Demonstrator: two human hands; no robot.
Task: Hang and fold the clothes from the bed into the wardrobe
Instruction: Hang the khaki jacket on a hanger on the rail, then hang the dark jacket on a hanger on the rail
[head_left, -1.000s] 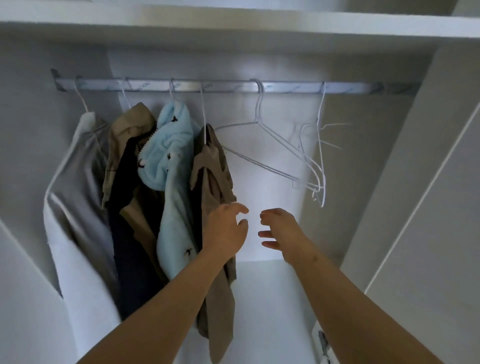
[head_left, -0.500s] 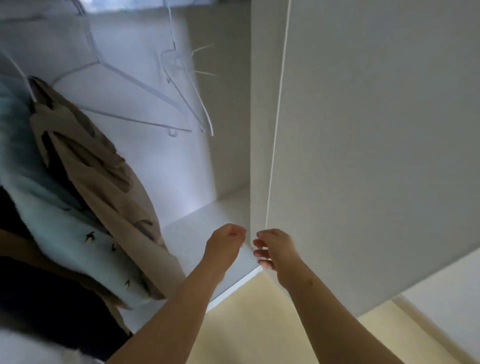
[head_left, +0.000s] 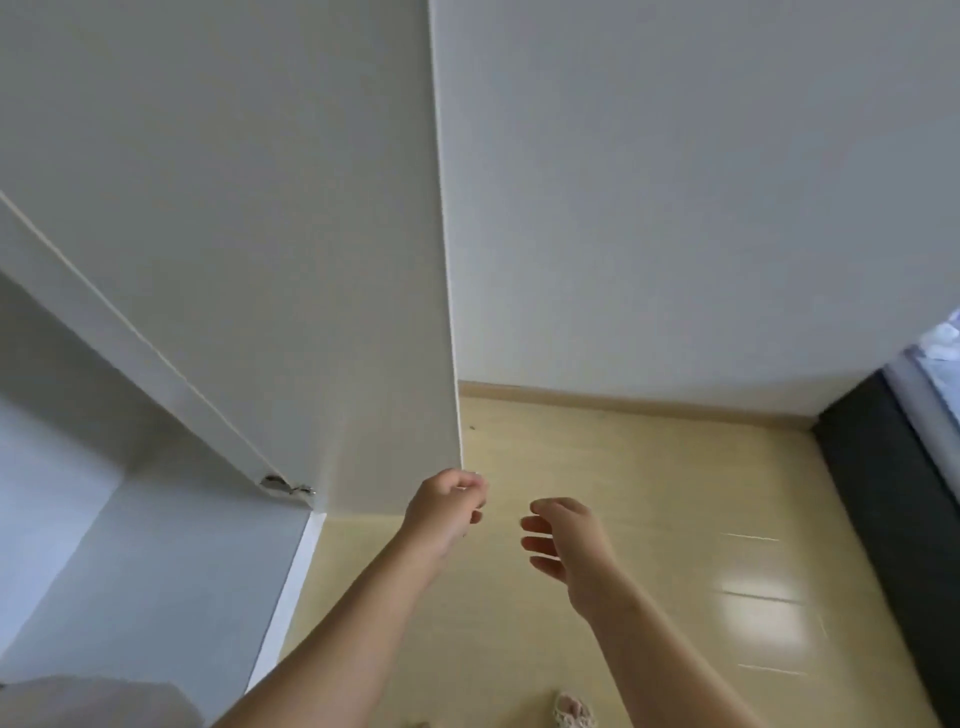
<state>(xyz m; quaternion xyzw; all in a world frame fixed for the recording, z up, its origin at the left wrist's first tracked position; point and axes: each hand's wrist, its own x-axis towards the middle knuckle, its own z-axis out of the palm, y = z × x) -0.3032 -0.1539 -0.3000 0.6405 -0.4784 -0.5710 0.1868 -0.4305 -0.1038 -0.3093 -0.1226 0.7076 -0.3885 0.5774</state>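
My left hand (head_left: 447, 506) reaches forward to the lower free corner of the white wardrobe door (head_left: 260, 260). Its fingers are curled in toward the palm right at that corner, touching or nearly touching the door's edge; whether the grip has actually closed on the edge I cannot tell, because the fingertips are blurred against the panel. My right hand (head_left: 566, 556) hangs in the air just beside the left, apart from the door, with its grip open, fingers spread and slightly bent, holding nothing.

The door stands swung out toward me, its thin edge running as a pale vertical line up the middle of the view. At its lower left a metal hinge (head_left: 285, 487) joins it to the wardrobe (head_left: 104, 545), whose pale interior floor and side wall fill the lower left. At the very bottom left corner a patch of light grey cloth (head_left: 93, 701) shows, blurred, the only piece of clothing I can make out. Beyond the door is a plain white wall (head_left: 675, 182) with a tan skirting board along its foot, and a glossy beige floor (head_left: 649, 493) beneath my arms. A dark bed frame (head_left: 893, 519) edges the right side.
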